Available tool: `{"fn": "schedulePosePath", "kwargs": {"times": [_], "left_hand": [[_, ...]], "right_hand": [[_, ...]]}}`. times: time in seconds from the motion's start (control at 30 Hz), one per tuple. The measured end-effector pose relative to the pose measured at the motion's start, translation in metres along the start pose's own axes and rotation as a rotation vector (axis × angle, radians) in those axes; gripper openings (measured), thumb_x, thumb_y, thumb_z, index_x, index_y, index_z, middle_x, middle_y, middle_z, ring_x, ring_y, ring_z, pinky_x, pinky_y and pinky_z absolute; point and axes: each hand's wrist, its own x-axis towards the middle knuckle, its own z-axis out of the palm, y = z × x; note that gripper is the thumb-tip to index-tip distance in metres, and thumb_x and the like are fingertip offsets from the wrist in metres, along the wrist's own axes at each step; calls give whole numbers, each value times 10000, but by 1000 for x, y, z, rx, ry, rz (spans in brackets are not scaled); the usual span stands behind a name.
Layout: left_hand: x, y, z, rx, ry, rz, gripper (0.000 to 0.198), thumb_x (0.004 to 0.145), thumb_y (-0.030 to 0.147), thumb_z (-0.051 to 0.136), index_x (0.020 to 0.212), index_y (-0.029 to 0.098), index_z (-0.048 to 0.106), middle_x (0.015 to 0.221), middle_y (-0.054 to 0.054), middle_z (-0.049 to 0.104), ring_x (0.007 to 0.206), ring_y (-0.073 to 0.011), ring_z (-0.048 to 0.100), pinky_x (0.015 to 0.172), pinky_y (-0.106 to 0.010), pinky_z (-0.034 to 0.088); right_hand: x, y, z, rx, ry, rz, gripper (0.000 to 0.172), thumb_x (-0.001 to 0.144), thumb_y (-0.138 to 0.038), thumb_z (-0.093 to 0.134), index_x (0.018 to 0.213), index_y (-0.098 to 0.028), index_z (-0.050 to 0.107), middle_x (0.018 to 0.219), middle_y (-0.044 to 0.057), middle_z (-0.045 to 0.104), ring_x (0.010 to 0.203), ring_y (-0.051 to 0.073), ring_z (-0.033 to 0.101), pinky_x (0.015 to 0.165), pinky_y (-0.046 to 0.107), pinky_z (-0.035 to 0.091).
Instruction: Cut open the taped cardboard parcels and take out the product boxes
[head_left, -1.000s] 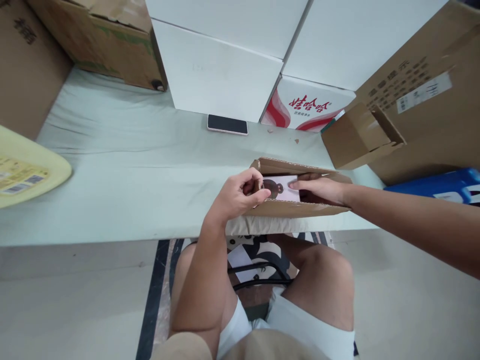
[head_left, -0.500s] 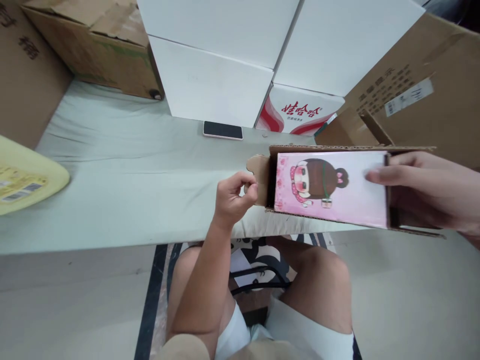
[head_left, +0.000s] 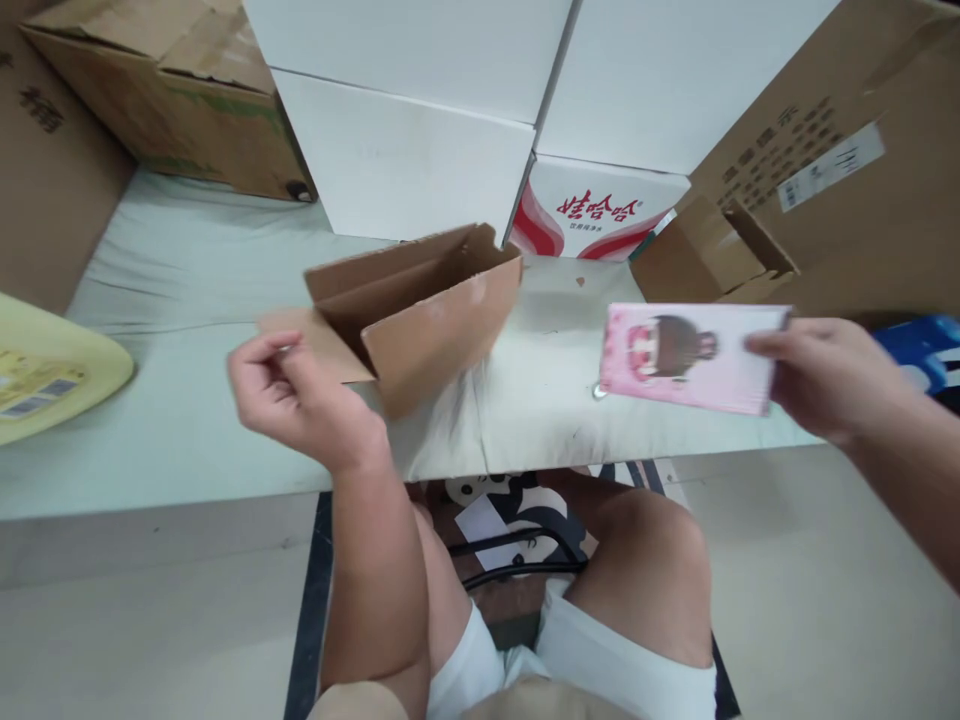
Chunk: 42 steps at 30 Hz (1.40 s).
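Observation:
My left hand [head_left: 300, 400] is closed, pinching a flap of an open brown cardboard box [head_left: 427, 310] held tilted above the pale green table [head_left: 172, 400]. Nothing shows inside the box. My right hand [head_left: 825, 375] grips the right end of a flat pink box with a cartoon doll on it [head_left: 690, 357], held level over the table's front edge, apart from the cardboard box. My bare knees and white shorts show below the table.
Large white boxes [head_left: 420, 160] and a red-and-white carton [head_left: 600, 205] stand at the back. Brown cartons flank them left [head_left: 165, 90] and right [head_left: 840, 170]. A small open cardboard box [head_left: 705, 255] sits at right, a blue pack [head_left: 926, 350] beside it, a yellow object [head_left: 45, 370] at left.
The pink box has come out of the cardboard box. My left hand took the cardboard box and carried it left and up; my right hand holds the pink box to the right.

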Motion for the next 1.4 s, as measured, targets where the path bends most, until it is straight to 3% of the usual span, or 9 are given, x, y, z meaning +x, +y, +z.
{"fn": "schedulePosePath", "kwargs": {"times": [0.1,0.3,0.4,0.5,0.57,0.73,0.93,1.13,1.4], "left_hand": [[7,-1,2,85,87,58,134,726,70,444,741,180,519,726,18,449,715,-118,435,710,-261,389],[1,3,7,110,3,92,87,749,235,482,822,189,494,766,24,399,675,-111,374,659,-278,351],[-5,16,10,14,81,269,100,712,237,511,744,213,419,744,36,333,636,-103,338,637,-296,294],[-20,34,9,-128,83,403,130,706,221,497,696,224,368,666,52,289,520,-93,275,573,-301,221],[-34,42,6,-163,-174,265,87,736,203,504,707,228,426,617,50,336,479,-102,277,530,-301,215],[-70,28,8,-156,-1059,-445,150,859,274,553,720,224,529,592,37,418,520,-109,365,490,-279,299],[-96,-8,22,-20,-1163,-729,204,810,385,689,818,196,612,804,-1,613,744,-116,557,671,-245,466],[-120,-15,17,-323,-1718,-1429,647,659,553,870,1185,231,675,1115,-112,747,983,-263,720,789,-360,593],[-167,-20,24,-364,-1272,-1306,817,676,459,928,1361,234,543,1404,-126,639,1260,-278,637,1059,-384,513]], "right_hand": [[15,2,42,-148,-81,169,562,736,-470,730,554,-232,255,825,79,612,831,270,648,637,377,458],[46,-12,110,-313,-326,75,389,667,-459,686,896,-222,480,955,98,605,893,269,582,711,373,451],[46,-3,119,-249,-370,-38,660,693,-510,705,1227,-178,508,1255,185,583,1153,355,569,945,480,469],[33,15,116,-248,-328,-105,867,684,-593,760,1398,-198,468,1520,247,389,1456,462,339,1119,633,334],[21,31,114,-192,-258,-74,905,687,-608,787,1435,-225,450,1552,239,344,1510,460,258,1138,653,315],[-2,65,137,328,-196,142,916,697,-608,798,1443,-298,366,1532,161,402,1409,342,449,1094,521,460],[-15,66,168,941,-31,410,1085,645,-789,664,1537,-373,208,1630,125,359,1444,357,453,1041,532,510],[-20,59,169,1195,-74,546,1039,586,-913,566,1411,-288,474,1446,149,593,1384,400,516,1014,569,520],[-18,63,208,1213,121,618,774,672,-764,715,1206,-309,388,1274,67,649,1197,270,655,972,438,572]]}}
